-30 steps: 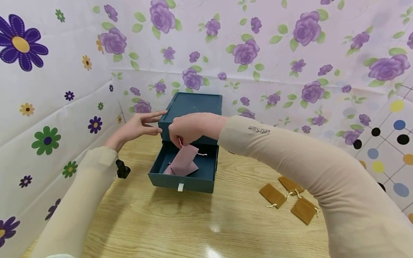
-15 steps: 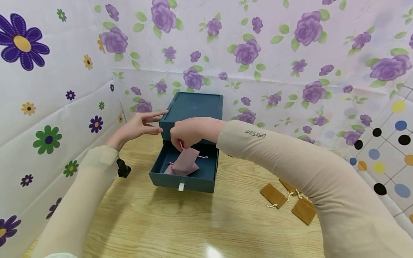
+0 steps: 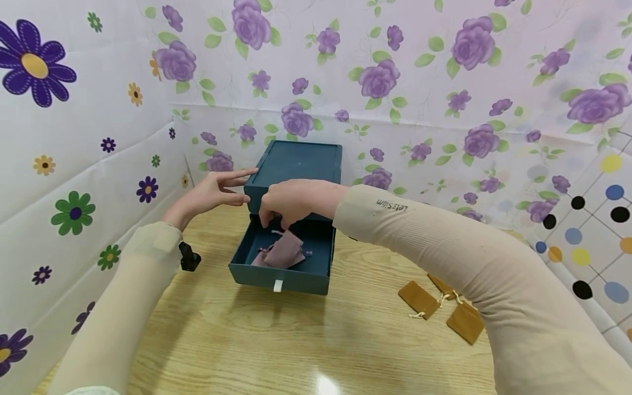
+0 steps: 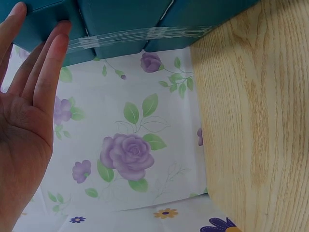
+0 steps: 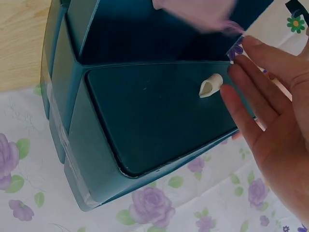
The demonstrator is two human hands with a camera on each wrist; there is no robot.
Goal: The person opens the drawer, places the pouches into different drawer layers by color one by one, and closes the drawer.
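A dark teal drawer box stands on the wooden table with its lower drawer pulled out. Inside lie pink drawstring pouches, one slumped over another. Just above them, at the drawer's back, is my right hand, its fingers spread apart and holding nothing. In the right wrist view a blurred pink pouch sits by the thumb, its cord close to the thumb tip. My left hand rests straight fingertips against the box's left side and top edge; the left wrist view shows these fingers on the teal casing.
Several brown drawstring pouches lie on the table at the right. A small black object appears beside the left wrist. White pull tabs mark the open drawer and the closed upper drawer. Flowered cloth hangs behind and left.
My right fingers have let go of the pink pouch's cord, and the pouch has sagged down into the drawer. My left hand stays in place on the box.
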